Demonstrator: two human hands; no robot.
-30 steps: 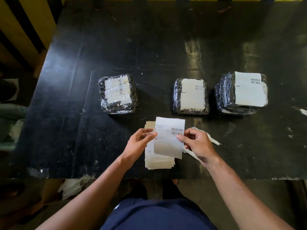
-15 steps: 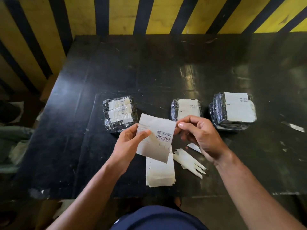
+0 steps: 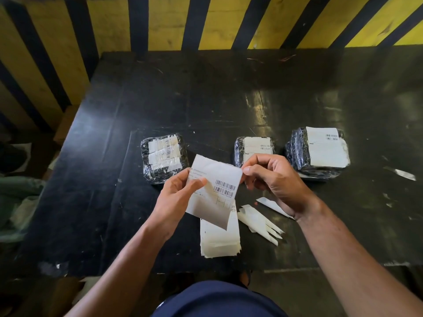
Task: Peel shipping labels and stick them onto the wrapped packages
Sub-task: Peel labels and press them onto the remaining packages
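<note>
A scuffed, glossy black surface (image 3: 160,106) stretches out beyond the hands. Past its far edge, well ahead of the hands, stands a wall of slanted yellow and black stripes (image 3: 169,21). Off to the left of the left hand, beyond the surface's edge, lies a crumpled greenish bundle (image 3: 18,197). Below the wrists shows navy blue clothing (image 3: 219,300).

Three wrapped packages (image 3: 164,156) (image 3: 254,148) (image 3: 319,151) block mid-table (image 3: 206,92), with wide gaps between and bare surface behind.
</note>
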